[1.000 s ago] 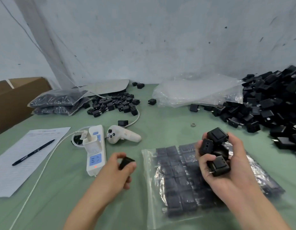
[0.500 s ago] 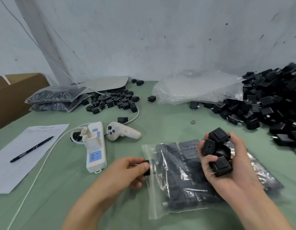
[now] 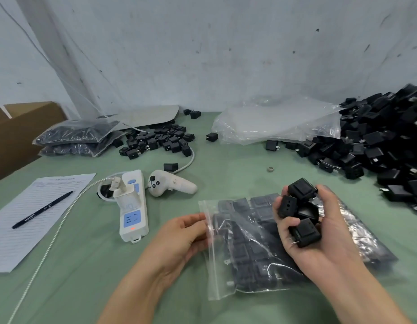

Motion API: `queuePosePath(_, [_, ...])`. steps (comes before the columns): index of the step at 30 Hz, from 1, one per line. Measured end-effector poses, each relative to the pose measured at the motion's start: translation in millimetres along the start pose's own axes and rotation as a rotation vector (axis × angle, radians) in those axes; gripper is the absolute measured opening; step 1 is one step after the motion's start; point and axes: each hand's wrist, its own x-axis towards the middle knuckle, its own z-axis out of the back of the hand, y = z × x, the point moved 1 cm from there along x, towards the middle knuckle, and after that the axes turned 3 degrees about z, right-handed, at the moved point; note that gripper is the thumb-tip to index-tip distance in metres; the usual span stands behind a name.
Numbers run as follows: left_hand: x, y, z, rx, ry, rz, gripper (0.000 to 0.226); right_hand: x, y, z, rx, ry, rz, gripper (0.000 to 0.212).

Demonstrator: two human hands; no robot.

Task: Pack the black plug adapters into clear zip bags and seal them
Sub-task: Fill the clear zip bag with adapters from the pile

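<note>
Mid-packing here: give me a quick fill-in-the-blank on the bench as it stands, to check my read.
1. The left hand touches the zip bag's mouth; the right hand holds several loose black ____ above it.
2. The pen lies on the ____.
3. The big heap of unpacked plugs lies on the table's ____ side.
Missing: adapters; paper; right.

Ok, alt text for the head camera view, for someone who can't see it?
A right hand holds a handful of black adapters over a clear zip bag part-filled with more, lying on a green table, while the left hand touches the bag's left edge. A big pile of loose adapters lies to the right, a power strip to the left.
</note>
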Motion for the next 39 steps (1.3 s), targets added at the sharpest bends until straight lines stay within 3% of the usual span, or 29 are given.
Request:
queuePosePath(6, [2.3,-1.8,-5.3,-0.158,-0.033,0.026,0.033,-2.9,-3.4,1.4,-0.007,-0.005,0.004,0.043])
queuePosePath(12, [1.4,-6.1,-10.0,-0.293,0.038,0.059,0.025,-3.6,-2.8,1.0,-0.003,-0.012,-0.008,0.040])
queuePosePath(24, [0.2,-11.4,-33.8,-0.306,0.131,0.135,0.020,-4.6,-4.4,-2.7,-0.091,-0.032,0.008,0.048])
queuePosePath(26, [-0.4,-14.9,-26.4,-0.218,0.045,0.068,0.021,-4.2,-4.2,-1.7,-0.139,-0.036,0.000,0.051])
queuePosePath(28, [0.0,-16.8,-14.3,0.102,-0.252,-0.123,0.019,-4.0,-3.6,-0.7,-0.211,-0.014,-0.007,0.053])
queuePosePath(30, [-4.3,-19.5,-8.9,0.419,-0.552,-0.432,0.019,-4.4,-4.3,-1.4,-0.293,0.027,-0.010,0.049])
queuePosePath(31, [-8.2,-21.1,-13.1,0.481,-0.554,-0.569,0.018,-4.6,-5.5,-2.6,-0.336,0.047,-0.008,0.047])
queuePosePath(33, [-15.5,-21.0,-31.6,0.476,-0.346,-0.693,0.016,-4.9,-8.8,-6.3,-0.435,0.090,0.002,0.044])
queuePosePath(35, [-17.7,-17.5,-48.9,0.513,-0.174,-0.683,0.020,-5.3,-13.2,-9.7,-0.562,0.137,0.011,0.049])
queuePosePath(39, [-18.0,-11.5,-60.1,0.613,-0.092,-0.643,0.030,-5.1,-18.4,-15.2,-0.845,0.222,0.142,0.057])
